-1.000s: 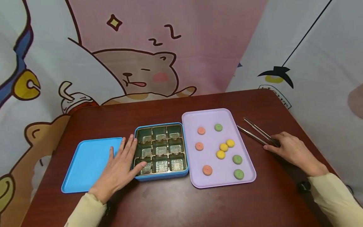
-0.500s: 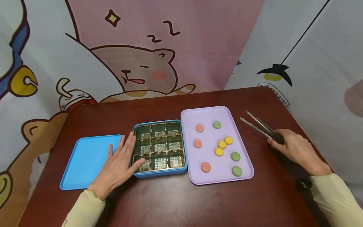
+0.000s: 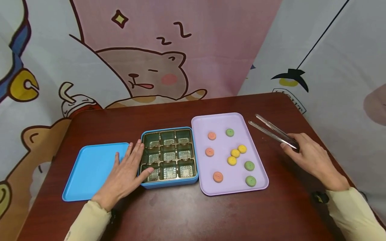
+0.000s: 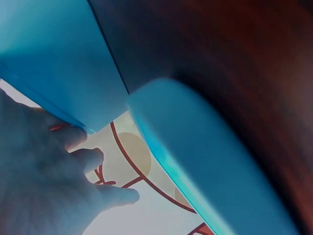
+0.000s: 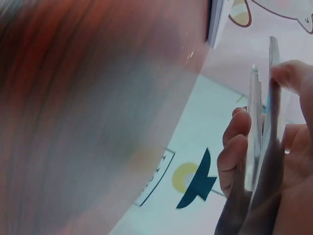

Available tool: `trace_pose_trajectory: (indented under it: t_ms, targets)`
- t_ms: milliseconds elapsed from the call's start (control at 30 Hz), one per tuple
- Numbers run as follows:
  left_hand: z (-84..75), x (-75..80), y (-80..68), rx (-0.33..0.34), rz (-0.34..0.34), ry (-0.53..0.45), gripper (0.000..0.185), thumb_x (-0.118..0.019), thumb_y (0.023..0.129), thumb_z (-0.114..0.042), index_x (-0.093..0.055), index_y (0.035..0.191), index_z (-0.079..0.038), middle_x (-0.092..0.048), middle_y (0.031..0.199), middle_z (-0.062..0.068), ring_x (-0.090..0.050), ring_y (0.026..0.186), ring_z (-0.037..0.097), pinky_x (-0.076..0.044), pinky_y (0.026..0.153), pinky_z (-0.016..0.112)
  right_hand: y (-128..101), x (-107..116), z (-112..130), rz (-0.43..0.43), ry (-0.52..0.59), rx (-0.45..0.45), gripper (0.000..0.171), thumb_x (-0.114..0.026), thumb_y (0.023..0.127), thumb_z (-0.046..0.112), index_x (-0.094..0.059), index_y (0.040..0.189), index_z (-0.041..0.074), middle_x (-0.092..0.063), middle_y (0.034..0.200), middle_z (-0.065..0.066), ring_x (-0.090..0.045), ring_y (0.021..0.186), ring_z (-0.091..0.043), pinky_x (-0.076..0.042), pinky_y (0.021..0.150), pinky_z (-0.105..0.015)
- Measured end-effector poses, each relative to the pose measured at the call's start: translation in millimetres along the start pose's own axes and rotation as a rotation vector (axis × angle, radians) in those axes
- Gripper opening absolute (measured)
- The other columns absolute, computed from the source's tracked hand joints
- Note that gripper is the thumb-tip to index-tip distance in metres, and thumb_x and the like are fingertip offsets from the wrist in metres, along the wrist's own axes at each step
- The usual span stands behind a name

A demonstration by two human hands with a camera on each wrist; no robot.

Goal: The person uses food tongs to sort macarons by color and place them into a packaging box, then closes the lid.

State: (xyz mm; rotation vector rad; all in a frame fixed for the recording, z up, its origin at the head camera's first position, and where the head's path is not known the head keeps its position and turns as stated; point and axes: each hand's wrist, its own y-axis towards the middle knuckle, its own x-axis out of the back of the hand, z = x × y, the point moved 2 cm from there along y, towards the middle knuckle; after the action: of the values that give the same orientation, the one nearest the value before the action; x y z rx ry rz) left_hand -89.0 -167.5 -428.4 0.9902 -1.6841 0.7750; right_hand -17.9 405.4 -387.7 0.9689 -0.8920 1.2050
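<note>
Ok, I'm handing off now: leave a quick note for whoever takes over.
Left hand rests flat on the box edge, beside the lid.
Right hand grips the tongs, tips apart, right of the tray.
Done: lid off, tongs in hand.
Left: all nine sweets lie on the tray; all nine box cells are empty.

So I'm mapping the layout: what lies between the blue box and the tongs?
In the head view, the lilac tray with nine small sweets lies between the box and the tongs.
</note>
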Motion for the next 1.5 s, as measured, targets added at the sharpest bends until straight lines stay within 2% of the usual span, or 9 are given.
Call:
trace_pose_trajectory:
  t_ms: [233,500,767,1100,1267,1500]
  targets:
    - [5.2,4.5,-0.4,-0.024,0.01,-0.013,0.088,-0.045,0.105,-0.061,-0.01,0.168,-0.011,-0.009,0.174,0.009,-0.009,0.158,0.038,-0.007,0.116,0.077,3,-7,20,0.0,-0.013,0.021,0.057,-0.073,0.097,0.038,-0.057,0.133,-0.004,-0.061,0.114,-0.025,-0.058,0.088,-0.036,-0.049,0.071,-0.058]
    - [9.5,7.8,-2.4,-0.018,0.023,-0.036,0.077,-0.039,0.11,-0.053,-0.012,0.168,-0.011,-0.008,0.174,0.009,-0.007,0.158,0.04,-0.008,0.115,0.077,7,-17,33,0.011,-0.08,0.079,0.059,-0.078,0.093,0.039,-0.06,0.129,-0.003,-0.063,0.113,-0.022,-0.062,0.086,-0.033,-0.055,0.071,-0.061]
    - [12.2,10.7,-4.7,-0.01,0.019,-0.032,0.072,-0.036,0.111,-0.05,-0.011,0.168,-0.014,-0.011,0.174,0.006,-0.007,0.158,0.039,-0.009,0.115,0.078,12,-22,41,0.048,-0.155,0.123,0.058,-0.079,0.092,0.04,-0.061,0.127,-0.004,-0.062,0.109,-0.02,-0.059,0.075,-0.027,-0.057,0.062,-0.053]
    - [12.0,10.5,-5.2,-0.024,0.018,-0.027,0.067,-0.036,0.112,-0.046,-0.014,0.168,-0.016,-0.013,0.174,0.004,-0.007,0.159,0.037,-0.01,0.114,0.079,16,-30,44,0.056,-0.211,0.205,0.051,-0.081,0.091,0.036,-0.065,0.12,-0.004,-0.062,0.1,-0.016,-0.053,0.066,-0.02,-0.049,0.048,-0.037]
    - [12.1,9.6,-4.5,-0.03,0.011,-0.028,0.066,-0.038,0.113,-0.043,-0.014,0.168,-0.016,-0.013,0.174,0.004,-0.007,0.159,0.038,-0.01,0.114,0.078,18,-32,44,0.045,-0.222,0.247,0.049,-0.083,0.089,0.034,-0.067,0.116,-0.003,-0.061,0.095,-0.013,-0.051,0.063,-0.018,-0.043,0.046,-0.03]
    - [12.8,8.0,-4.1,-0.021,0.006,-0.03,0.066,-0.041,0.112,-0.039,-0.015,0.168,-0.015,-0.013,0.174,0.004,-0.007,0.159,0.038,-0.011,0.114,0.079,21,-33,45,0.03,-0.235,0.279,0.046,-0.084,0.087,0.033,-0.067,0.113,-0.002,-0.061,0.091,-0.01,-0.05,0.061,-0.017,-0.042,0.045,-0.028]
